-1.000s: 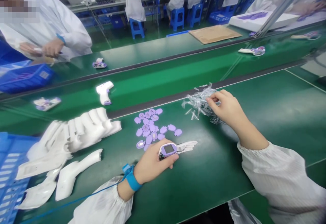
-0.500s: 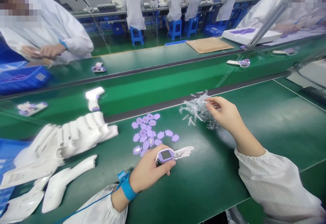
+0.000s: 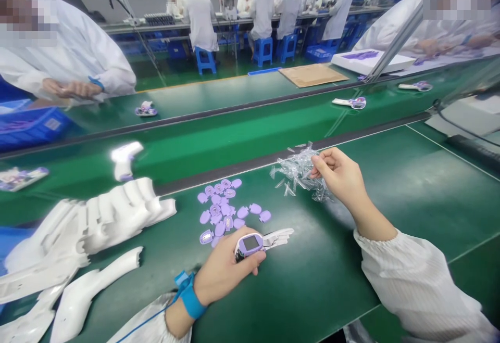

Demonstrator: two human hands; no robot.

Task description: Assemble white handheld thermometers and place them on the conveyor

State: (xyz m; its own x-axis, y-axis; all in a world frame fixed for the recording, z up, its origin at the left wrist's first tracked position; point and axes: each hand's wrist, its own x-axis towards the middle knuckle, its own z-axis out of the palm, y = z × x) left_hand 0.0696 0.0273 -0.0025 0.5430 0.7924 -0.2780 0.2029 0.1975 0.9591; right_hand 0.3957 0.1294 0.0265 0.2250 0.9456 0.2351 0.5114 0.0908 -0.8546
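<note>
My left hand [image 3: 228,267] is closed around a partly assembled handheld device [image 3: 250,244] with a dark screen in a purple bezel. Its white, open-looking handle part sticks out to the right over the green table. At a heap of small clear plastic pieces [image 3: 297,168], my right hand [image 3: 338,174] has thumb and fingertips pinched together on the heap's right side. What lies between those fingertips is too small to make out. Purple oval covers [image 3: 224,210] are spread just beyond my left hand, several of them with the inner side up.
White gun-shaped shells [image 3: 117,213] are stacked on the left, with a single shell [image 3: 88,291] nearer me. A green conveyor belt [image 3: 219,142] carries a white device [image 3: 125,160] and other parts. Across it, a co-worker's hands [image 3: 72,88] are beside a blue bin [image 3: 33,124].
My right thumb and fingers have come together at the clear pieces. Parts on the belt have slid left. My left hand still holds the device, and the view has shifted slightly.
</note>
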